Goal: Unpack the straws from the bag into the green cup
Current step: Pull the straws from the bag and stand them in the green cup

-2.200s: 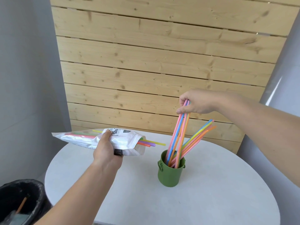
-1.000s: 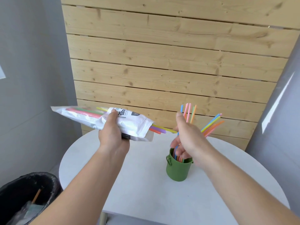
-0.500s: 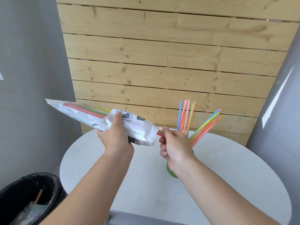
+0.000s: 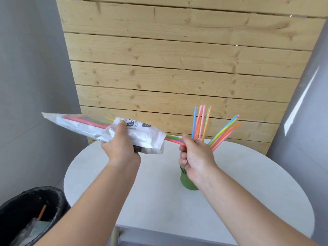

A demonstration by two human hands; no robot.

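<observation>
Fingers of our left hand (image 4: 122, 148) wrap the crinkled white plastic bag (image 4: 113, 132), held level above the round white table (image 4: 230, 201) at nine o'clock. Our right hand (image 4: 195, 157) pinches the coloured plastic straws (image 4: 174, 139) poking from its mouth. At three o'clock, more upright straws (image 4: 202, 121) fill the green cup (image 4: 186, 181).

- Single head cam, wide-angle, looks forward and down from above the white table (image 4: 159, 201)
- Close range: forearms enter at 5 and 7 o'clock (no second view)
- Plank wall (image 4: 177, 68) at 12 o'clock
</observation>
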